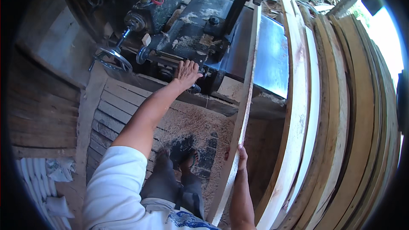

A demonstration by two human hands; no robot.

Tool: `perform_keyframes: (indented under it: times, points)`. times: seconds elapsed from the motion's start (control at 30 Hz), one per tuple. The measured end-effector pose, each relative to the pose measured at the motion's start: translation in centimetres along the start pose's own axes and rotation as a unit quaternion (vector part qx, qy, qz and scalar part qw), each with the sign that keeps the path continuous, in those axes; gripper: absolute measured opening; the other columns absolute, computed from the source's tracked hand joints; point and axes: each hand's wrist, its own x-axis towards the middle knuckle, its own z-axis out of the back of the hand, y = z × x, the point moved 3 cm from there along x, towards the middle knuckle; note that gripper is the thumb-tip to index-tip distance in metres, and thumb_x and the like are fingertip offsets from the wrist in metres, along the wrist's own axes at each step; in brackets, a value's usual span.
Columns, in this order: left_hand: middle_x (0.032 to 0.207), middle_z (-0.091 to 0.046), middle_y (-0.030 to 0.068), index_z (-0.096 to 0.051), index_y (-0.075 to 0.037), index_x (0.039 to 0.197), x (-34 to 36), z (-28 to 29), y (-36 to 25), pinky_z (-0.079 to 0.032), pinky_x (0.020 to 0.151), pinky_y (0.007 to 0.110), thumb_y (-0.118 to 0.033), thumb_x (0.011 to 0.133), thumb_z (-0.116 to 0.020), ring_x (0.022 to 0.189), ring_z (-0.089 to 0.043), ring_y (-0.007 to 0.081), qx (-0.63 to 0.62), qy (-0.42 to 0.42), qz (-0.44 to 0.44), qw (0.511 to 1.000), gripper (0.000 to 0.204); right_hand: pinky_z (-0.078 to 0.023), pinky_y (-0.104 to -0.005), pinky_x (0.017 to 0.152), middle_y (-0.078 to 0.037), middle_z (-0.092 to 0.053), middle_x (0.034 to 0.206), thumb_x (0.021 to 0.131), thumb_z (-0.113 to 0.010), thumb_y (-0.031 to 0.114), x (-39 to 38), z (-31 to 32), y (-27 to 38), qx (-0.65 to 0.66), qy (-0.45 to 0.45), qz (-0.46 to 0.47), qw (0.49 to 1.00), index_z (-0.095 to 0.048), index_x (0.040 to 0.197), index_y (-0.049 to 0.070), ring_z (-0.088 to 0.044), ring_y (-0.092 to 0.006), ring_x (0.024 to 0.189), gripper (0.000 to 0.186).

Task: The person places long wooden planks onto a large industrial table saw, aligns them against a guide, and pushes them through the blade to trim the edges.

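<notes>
Here, left hand stretched out, fingers spread flat and loose against the front edge of the dark planing machine, gripping nothing. Right hand low down, closed around the near end of a long pale plank held on edge. Plank running up and away, far end lying across the machine's shiny steel bed. Just right of it, a stack of rough boards leaning side by side. Small handwheel at the machine's left. Sawdust strewn over the slatted wooden floor, sandalled foot amid it.
</notes>
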Motion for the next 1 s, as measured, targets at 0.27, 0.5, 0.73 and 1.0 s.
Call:
perform_keyframes:
  times: [0.27, 0.5, 0.73, 1.0]
  points:
    - [0.099, -0.058, 0.0232, -0.056, 0.004, 0.103, -16.9, 1.2, -10.9, -0.044, 0.087, 0.045, -0.056, 0.088, -0.057, 0.097, -0.055, 0.0368, -0.421, -0.012, 0.19, 0.887, 0.062, -0.047, -0.03, 0.051, -0.005, -0.06, 0.075, 0.084, -0.042, 0.074, -20.0, 1.5, -19.0, 0.055, -0.022, 0.021, 0.998, -0.056, 0.111, 0.013, -0.057, -0.0172, 0.057, 0.068]
    - [0.082, -0.056, 0.0052, -0.06, -0.01, 0.112, -36.1, 6.4, -21.1, -0.047, 0.072, 0.037, -0.081, 0.076, -0.052, 0.077, -0.054, 0.0177, -0.653, 0.316, 0.286, 0.626, 0.079, -0.047, -0.0286, 0.05, -0.005, -0.062, 0.073, 0.083, -0.019, 0.084, -44.4, 7.3, -48.9, 0.05, -0.036, -0.19, 0.98, -0.058, 0.114, 0.009, -0.058, -0.0174, 0.057, 0.09]
    - [0.074, -0.052, 0.0037, -0.056, -0.013, 0.094, -46.9, 10.7, -24.0, -0.044, 0.058, 0.031, -0.083, 0.065, -0.061, 0.067, -0.054, 0.0155, -0.728, 0.302, 0.335, 0.516, 0.076, -0.046, -0.0286, 0.05, -0.005, -0.062, 0.073, 0.083, -0.018, 0.084, -59.8, 4.7, -57.8, 0.116, -0.204, -0.242, 0.942, -0.059, 0.114, 0.009, -0.058, -0.0173, 0.057, 0.091]
    - [0.086, -0.052, 0.0063, -0.059, -0.007, 0.107, -75.2, 17.6, -29.6, -0.046, 0.057, 0.03, -0.059, 0.071, -0.07, 0.066, -0.056, 0.0168, -0.732, 0.298, 0.315, 0.526, 0.064, -0.046, -0.0285, 0.05, -0.005, -0.062, 0.073, 0.083, -0.018, 0.084, -72.7, 5.2, -69.4, 0.139, -0.236, -0.152, 0.95, -0.059, 0.114, 0.009, -0.057, -0.0172, 0.057, 0.091]
